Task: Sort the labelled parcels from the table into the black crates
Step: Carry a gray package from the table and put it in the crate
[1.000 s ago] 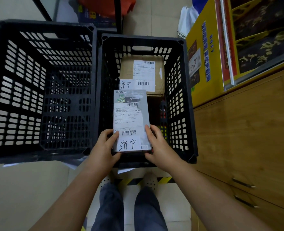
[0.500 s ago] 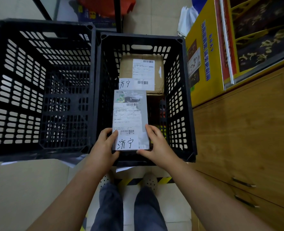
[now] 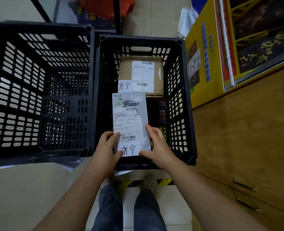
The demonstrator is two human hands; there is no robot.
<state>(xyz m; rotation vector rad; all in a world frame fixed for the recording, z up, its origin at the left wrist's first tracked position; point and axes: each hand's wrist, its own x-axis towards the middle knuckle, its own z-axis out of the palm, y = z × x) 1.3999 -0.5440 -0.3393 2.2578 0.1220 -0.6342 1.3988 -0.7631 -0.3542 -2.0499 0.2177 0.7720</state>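
2 hands, left hand [image 3: 106, 148] and right hand [image 3: 157, 147], clamped on near end of grey parcel [image 3: 131, 121] over right crate [image 3: 187, 100], above brown parcel [image 3: 141, 75]. Risk: far end dipping, parcel snagging the crate's near rim, landing tilted.

Both bare forearms stretched forward and down, converging toward the middle. Left hand [image 3: 107, 148] turned palm inward, thumb lying across the near left corner of a grey parcel [image 3: 130, 120], fingers curled along its left edge. Right hand [image 3: 157, 147] mirroring it just opposite, thumb pressed on the near right corner, index finger extended up the right edge. Parcel pinched between the two hands. Below the wrists, two trouser legs and shoes, close together.
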